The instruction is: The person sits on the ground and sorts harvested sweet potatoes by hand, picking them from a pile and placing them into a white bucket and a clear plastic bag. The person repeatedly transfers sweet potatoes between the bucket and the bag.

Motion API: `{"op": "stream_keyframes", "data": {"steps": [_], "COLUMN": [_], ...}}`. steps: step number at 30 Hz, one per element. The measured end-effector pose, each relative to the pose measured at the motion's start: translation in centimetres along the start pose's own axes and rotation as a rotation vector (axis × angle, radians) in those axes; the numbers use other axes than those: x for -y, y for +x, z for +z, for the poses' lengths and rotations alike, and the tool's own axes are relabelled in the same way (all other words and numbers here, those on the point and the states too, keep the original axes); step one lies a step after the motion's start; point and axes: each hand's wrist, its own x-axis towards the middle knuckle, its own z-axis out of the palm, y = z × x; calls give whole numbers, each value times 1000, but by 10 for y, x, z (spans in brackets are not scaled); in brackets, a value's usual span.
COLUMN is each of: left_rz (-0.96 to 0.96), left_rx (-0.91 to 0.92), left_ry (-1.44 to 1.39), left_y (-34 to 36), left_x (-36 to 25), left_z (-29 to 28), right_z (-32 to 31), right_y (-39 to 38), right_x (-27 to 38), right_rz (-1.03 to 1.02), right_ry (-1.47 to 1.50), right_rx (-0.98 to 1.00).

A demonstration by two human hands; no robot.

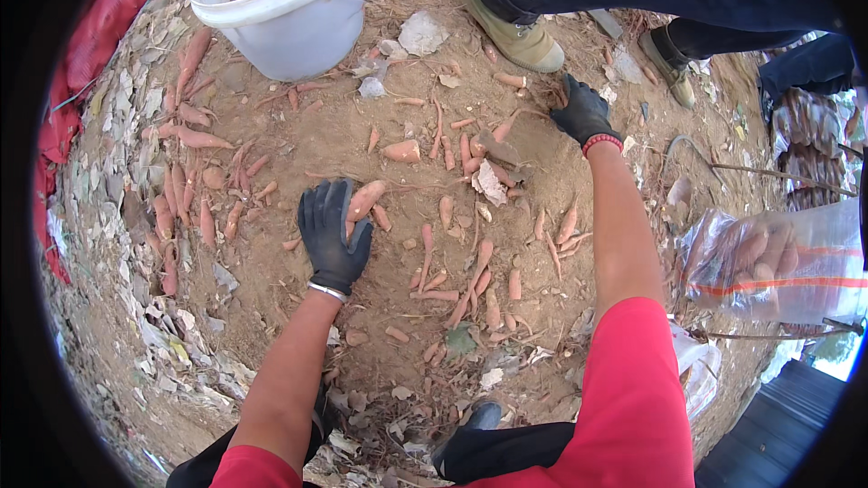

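Note:
My left hand (333, 233), in a dark glove, is closed around a plump orange-pink sweet potato (365, 201) just above the soil. At the upper right, my gloved right hand (585, 112) reaches down to the ground, thumb and fingers apart. A brownish, root-like clump (546, 90) lies by its fingertips; whether they touch it is unclear. Between the hands, several small sweet potatoes and broken pieces lie scattered, among them a thick cut piece (402, 151). More long, thin sweet potatoes (201, 138) lie left of my left hand.
A white bucket (303, 32) holding large sweet potatoes stands at the upper left. Another person's shoe (515, 32) is planted close to my right hand. A clear plastic bag (778, 258) of sweet potatoes is at the right. Red mesh sacks (99, 36) line the left edge.

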Motion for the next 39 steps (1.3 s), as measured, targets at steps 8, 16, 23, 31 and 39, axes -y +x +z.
{"op": "stream_keyframes", "data": {"steps": [8,16,23,31,39], "left_rz": [-2,-8,5,-2,-12], "left_rx": [-10,6,-29,-7,-3], "left_ry": [39,31,36,40,58], "left_y": [-1,-1,-3,-3,-6], "left_x": [2,2,3,7,7], "left_z": [-9,-6,-7,-4,-5], "right_z": [7,-63,-110,-62,-64], "right_y": [11,-16,-99,-133,-91], "right_x": [60,108,101,44,35], "right_rz": [-151,-311,-469,52,-205], "right_ry": [518,797,1032,1101,-10], "right_rx": [-167,518,405,214,-209]}}
